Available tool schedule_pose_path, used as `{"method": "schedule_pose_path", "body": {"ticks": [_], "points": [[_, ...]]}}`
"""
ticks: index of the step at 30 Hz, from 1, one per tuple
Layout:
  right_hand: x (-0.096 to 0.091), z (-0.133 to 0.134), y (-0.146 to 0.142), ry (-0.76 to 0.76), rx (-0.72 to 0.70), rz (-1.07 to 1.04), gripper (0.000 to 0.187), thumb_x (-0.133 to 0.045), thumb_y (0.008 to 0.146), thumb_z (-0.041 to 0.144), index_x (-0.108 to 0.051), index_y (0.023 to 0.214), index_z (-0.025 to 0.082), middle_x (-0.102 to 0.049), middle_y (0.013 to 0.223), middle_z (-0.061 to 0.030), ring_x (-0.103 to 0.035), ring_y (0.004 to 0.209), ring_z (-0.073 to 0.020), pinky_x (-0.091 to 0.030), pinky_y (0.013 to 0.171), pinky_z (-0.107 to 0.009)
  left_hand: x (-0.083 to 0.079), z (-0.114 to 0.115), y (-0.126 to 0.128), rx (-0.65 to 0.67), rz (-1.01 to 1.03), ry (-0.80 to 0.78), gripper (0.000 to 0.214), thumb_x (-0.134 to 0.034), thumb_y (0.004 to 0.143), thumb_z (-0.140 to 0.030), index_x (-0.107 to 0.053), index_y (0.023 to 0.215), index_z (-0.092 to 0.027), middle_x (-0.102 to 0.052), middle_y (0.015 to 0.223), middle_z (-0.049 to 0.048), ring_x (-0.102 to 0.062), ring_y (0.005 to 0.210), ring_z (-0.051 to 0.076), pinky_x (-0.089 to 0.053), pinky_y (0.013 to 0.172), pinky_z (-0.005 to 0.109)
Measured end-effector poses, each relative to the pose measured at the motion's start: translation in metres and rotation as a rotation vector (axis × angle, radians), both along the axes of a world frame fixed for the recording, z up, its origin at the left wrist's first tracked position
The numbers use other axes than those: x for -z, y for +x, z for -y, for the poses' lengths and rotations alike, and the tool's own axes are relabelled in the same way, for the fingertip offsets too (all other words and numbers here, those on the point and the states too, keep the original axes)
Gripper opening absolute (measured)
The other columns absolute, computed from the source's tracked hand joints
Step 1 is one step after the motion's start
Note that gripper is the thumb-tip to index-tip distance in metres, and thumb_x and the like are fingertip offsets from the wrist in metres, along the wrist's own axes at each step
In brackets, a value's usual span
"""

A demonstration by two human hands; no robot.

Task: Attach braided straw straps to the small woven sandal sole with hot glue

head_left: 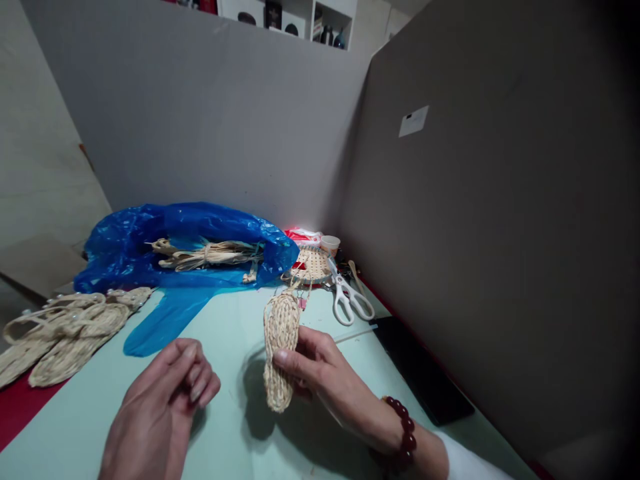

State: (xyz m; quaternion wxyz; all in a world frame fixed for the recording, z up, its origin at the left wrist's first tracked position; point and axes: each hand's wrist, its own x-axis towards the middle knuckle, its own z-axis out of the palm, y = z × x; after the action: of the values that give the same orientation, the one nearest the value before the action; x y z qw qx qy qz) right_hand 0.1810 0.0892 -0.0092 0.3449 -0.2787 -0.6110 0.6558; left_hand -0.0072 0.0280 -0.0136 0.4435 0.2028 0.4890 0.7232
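A braided straw shoe sole (283, 333) stands upright above the table, gripped near its lower part by my right hand (313, 363), thumb on the near face and fingers behind. Loose straw strands rise from the sole's top end. To its left, my left hand (167, 393) is closed, thumb pressed to the curled fingers and apart from the sole. Whatever that pinch holds, if anything, is hidden. A dark red bead bracelet (406, 427) circles my right wrist.
Behind lies a blue plastic bag (125, 233) with a straw bundle (215, 255). Finished straw sandals (83, 333) rest at left. White scissors (347, 297) lean by a woven basket (314, 265) at the back. A black flat object (420, 367) lies along the right partition (475, 233).
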Motion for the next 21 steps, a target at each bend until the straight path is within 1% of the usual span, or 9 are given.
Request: {"method": "schedule_pose_path", "body": {"ticks": [3, 5, 8, 11, 13, 15, 16, 19, 21], "points": [[0.001, 0.0, 0.0, -0.007, 0.002, -0.015, 0.033, -0.07, 0.087, 0.047, -0.055, 0.086, 0.018, -0.047, 0.071, 0.0046, -0.039, 0.056, -0.0085, -0.031, 0.05, -0.022, 0.0, 0.0, 0.0, -0.044, -0.006, -0.116, 0.039, -0.09, 0.059, -0.042, -0.059, 0.069, -0.022, -0.044, 0.062, -0.0074, -0.042, 0.053, 0.009, -0.048, 0.045, 0.019], [0.001, 0.001, -0.001, 0.0, 0.0, -0.018, 0.032, -0.069, 0.088, 0.046, -0.053, 0.084, 0.019, -0.047, 0.07, 0.0048, -0.04, 0.055, -0.0084, -0.032, 0.049, -0.022, 0.006, -0.001, 0.001, 0.045, -0.118, -0.159, 0.041, -0.088, 0.063, -0.048, -0.056, 0.067, -0.022, -0.04, 0.057, -0.0085, -0.038, 0.049, 0.008, -0.042, 0.042, 0.017], [0.0, 0.003, -0.001, 0.022, -0.005, -0.014, 0.03, -0.067, 0.089, 0.044, -0.053, 0.082, 0.019, -0.048, 0.067, 0.0049, -0.041, 0.052, -0.0087, -0.032, 0.048, -0.023, 0.016, -0.004, 0.001, 0.234, -0.365, -0.13, 0.047, -0.079, 0.073, -0.056, -0.05, 0.06, -0.021, -0.035, 0.05, -0.0095, -0.031, 0.045, 0.007, -0.031, 0.041, 0.016], [0.002, 0.004, 0.0, 0.05, -0.001, 0.004, 0.024, -0.065, 0.091, 0.04, -0.054, 0.086, 0.019, -0.048, 0.069, 0.0047, -0.042, 0.054, -0.009, -0.033, 0.048, -0.023, 0.019, -0.009, 0.001, 0.341, -0.467, -0.098, 0.041, -0.081, 0.072, -0.055, -0.061, 0.066, -0.02, -0.052, 0.053, -0.0052, -0.045, 0.05, 0.009, -0.039, 0.049, 0.018], [0.004, 0.003, 0.001, 0.068, 0.005, 0.019, 0.019, -0.062, 0.093, 0.037, -0.056, 0.089, 0.02, -0.05, 0.071, 0.0044, -0.041, 0.055, -0.0088, -0.033, 0.049, -0.023, 0.017, -0.011, 0.003, 0.396, -0.469, -0.08, 0.037, -0.082, 0.071, -0.054, -0.068, 0.082, -0.022, -0.064, 0.064, -0.0022, -0.055, 0.059, 0.013, -0.046, 0.057, 0.022], [0.004, 0.003, 0.002, 0.086, 0.011, 0.036, 0.016, -0.06, 0.094, 0.036, -0.057, 0.092, 0.02, -0.052, 0.073, 0.0039, -0.042, 0.055, -0.0086, -0.033, 0.049, -0.023, 0.015, -0.012, 0.006, 0.452, -0.462, -0.07, 0.039, -0.075, 0.077, -0.057, -0.068, 0.098, -0.025, -0.067, 0.069, -0.0018, -0.058, 0.063, 0.016, -0.048, 0.06, 0.025], [0.004, 0.003, 0.002, 0.093, 0.015, 0.045, 0.017, -0.06, 0.094, 0.036, -0.057, 0.093, 0.019, -0.052, 0.072, 0.0039, -0.043, 0.055, -0.0087, -0.033, 0.05, -0.023, 0.014, -0.011, 0.007, 0.495, -0.473, -0.064, 0.038, -0.071, 0.081, -0.058, -0.068, 0.1, -0.026, -0.066, 0.069, -0.002, -0.057, 0.063, 0.016, -0.048, 0.06, 0.025], [0.002, 0.003, 0.001, 0.103, 0.025, 0.076, 0.02, -0.062, 0.094, 0.037, -0.056, 0.09, 0.02, -0.052, 0.069, 0.005, -0.044, 0.056, -0.0092, -0.033, 0.05, -0.023, 0.015, -0.007, 0.011, 0.61, -0.636, -0.053, 0.034, -0.065, 0.085, -0.058, -0.067, 0.08, -0.024, -0.06, 0.065, -0.0027, -0.053, 0.061, 0.015, -0.044, 0.059, 0.024], [0.002, 0.004, 0.0, 0.102, 0.023, 0.093, 0.022, -0.063, 0.094, 0.039, -0.055, 0.088, 0.02, -0.05, 0.067, 0.0057, -0.044, 0.056, -0.0092, -0.032, 0.05, -0.022, 0.017, -0.004, 0.012, 0.613, -0.75, -0.068, 0.041, -0.062, 0.087, -0.058, -0.062, 0.066, -0.023, -0.054, 0.059, -0.0039, -0.049, 0.056, 0.014, -0.041, 0.056, 0.023]]}}
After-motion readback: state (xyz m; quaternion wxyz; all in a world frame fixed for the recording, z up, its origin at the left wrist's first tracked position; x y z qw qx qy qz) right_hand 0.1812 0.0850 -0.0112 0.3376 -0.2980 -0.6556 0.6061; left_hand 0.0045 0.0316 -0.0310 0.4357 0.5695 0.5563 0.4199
